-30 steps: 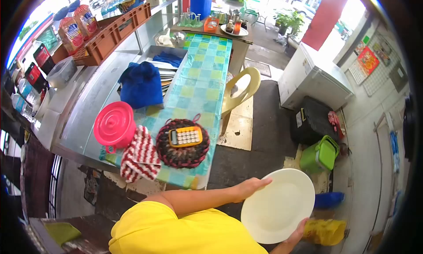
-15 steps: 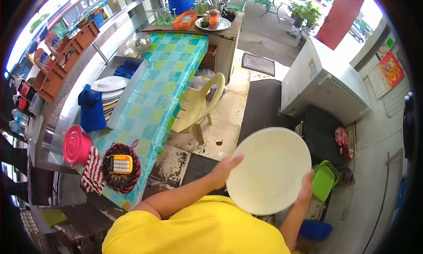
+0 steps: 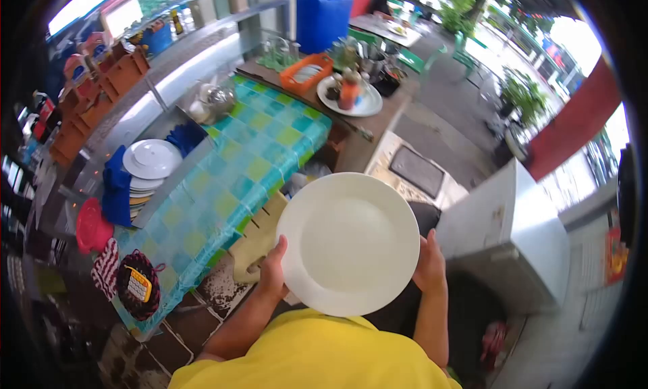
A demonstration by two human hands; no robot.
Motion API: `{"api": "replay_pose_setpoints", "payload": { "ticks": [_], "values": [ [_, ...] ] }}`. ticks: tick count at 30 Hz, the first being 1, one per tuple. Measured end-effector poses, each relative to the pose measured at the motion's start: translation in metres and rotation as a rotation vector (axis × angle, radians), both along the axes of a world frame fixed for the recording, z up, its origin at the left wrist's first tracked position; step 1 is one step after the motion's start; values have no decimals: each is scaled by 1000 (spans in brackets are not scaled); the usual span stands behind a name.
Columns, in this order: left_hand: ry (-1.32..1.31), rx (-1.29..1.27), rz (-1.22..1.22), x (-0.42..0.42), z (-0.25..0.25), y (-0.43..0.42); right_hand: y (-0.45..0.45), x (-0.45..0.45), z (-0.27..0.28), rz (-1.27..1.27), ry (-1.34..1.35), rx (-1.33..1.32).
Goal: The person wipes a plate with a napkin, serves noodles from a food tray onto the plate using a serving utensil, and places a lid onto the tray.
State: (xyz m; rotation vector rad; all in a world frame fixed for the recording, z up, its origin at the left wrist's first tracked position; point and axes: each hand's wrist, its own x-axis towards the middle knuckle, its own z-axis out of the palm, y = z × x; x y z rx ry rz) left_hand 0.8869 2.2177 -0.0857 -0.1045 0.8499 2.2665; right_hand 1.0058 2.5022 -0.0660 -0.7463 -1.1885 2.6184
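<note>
A large white plate is held up before my yellow shirt, its broad face showing. At its left rim my left hand is closed on the edge, thumb in front. The right rim is gripped by my right hand, with its other fingers partly hidden. Behind the plate, to the left, runs a table with a teal checked cloth. A stack of white plates stands in a metal tray by its far side, next to a blue cloth.
Left: pink pot, calculator on a woven mat. Ahead: a wooden counter with an orange basket, a plate of condiments and a blue container. A beige chair is beside the table; a white freezer stands right.
The view has swung toward the counter and freezer. Both hands have brought the plate from the lower right to the middle, and its face now points more toward me.
</note>
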Motion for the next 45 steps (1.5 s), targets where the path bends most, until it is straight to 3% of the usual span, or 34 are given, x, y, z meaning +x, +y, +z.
{"api": "replay_pose_setpoints", "payload": {
  "ticks": [3,5,7,9,10,11,12,14,17,19,21,23,26,28,29,30,31,32,34,36,38,39,42,45],
  "values": [
    [63,-40,220,-33,11,21,71,-48,6,169,-81,304],
    [143,-52,376,-52,13,26,123,-93,4,160,-86,279],
    [66,43,491,-62,-12,14,204,-164,-28,167,222,167],
    [193,80,620,-62,13,26,250,-264,-9,-39,466,152],
    [162,-45,762,-60,14,29,265,-318,3,-8,682,128],
    [132,-170,897,-55,13,31,221,-355,57,-333,532,191],
    [98,-281,1028,-53,13,36,196,-400,82,-385,621,298],
    [94,-179,992,-56,9,42,103,-457,111,-453,657,893],
    [1,-130,1089,-69,-8,59,-105,-445,92,121,1002,1385],
    [-60,-112,1158,-80,-18,66,-189,-364,77,736,1533,1273],
    [-54,-65,1160,-79,-24,64,-201,-301,89,1356,1884,971],
    [-8,-34,1169,-73,-26,57,-183,-283,125,1875,1994,736],
    [57,-2,1227,-59,-27,46,-175,-337,154,2142,1825,803],
    [31,30,1356,-54,-20,41,-183,-422,138,1985,1572,1017],
    [8,-9,1430,-44,-27,33,-191,-472,152,1979,1552,1355],
    [25,-59,1490,-36,-29,26,-194,-528,155,1699,1652,1772],
    [44,-112,1552,-32,-27,21,-190,-565,189,1715,1440,1981],
    [35,-129,1597,-30,-16,19,-209,-656,167,1498,1387,2236],
    [39,-215,1698,-28,-8,13,-206,-765,195,905,1337,2263],
    [36,-271,1812,-39,5,9,-208,-853,211,547,930,2194],
    [-59,-330,1942,-57,26,14,-208,-938,210,511,711,2210],
    [-57,-333,1976,-67,34,15,-209,-940,216,397,682,2198],
    [-78,-323,2054,-90,44,19,-218,-967,215,185,814,2107],
    [-164,-366,2187,-113,57,25,-233,-1000,211,199,705,1989]
  ]
}}
